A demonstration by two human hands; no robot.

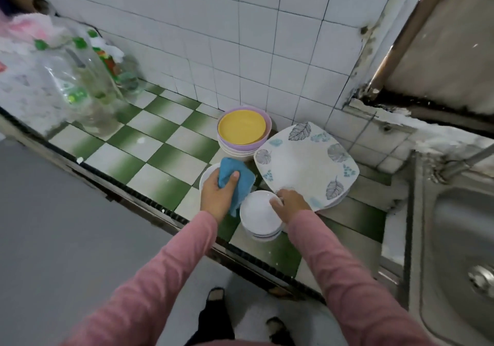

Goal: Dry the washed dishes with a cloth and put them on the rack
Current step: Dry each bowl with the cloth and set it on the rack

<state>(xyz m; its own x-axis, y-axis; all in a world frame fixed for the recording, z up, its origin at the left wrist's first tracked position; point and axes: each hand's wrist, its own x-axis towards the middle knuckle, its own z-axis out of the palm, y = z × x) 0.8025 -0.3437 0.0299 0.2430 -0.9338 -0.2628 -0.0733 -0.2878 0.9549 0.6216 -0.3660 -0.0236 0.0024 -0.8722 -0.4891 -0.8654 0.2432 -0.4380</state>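
Observation:
My left hand (pixel 216 194) grips a blue cloth (pixel 239 178) over a white bowl (pixel 207 176) that shows only at its left rim. My right hand (pixel 290 201) pinches the far rim of the top white bowl (pixel 258 212) in a short stack near the counter's front edge. Behind it lies a square plate with leaf prints (pixel 304 161) on top of other plates. A stack of round bowls (pixel 242 132), yellow inside and lilac outside, stands against the wall. No rack is in view.
The counter (pixel 160 142) has green and white checked tiles and a dark front edge. Clear bottles with green caps (pixel 88 78) and plastic bags crowd the far left. A steel sink (pixel 459 239) lies at the right. White wall tiles rise behind.

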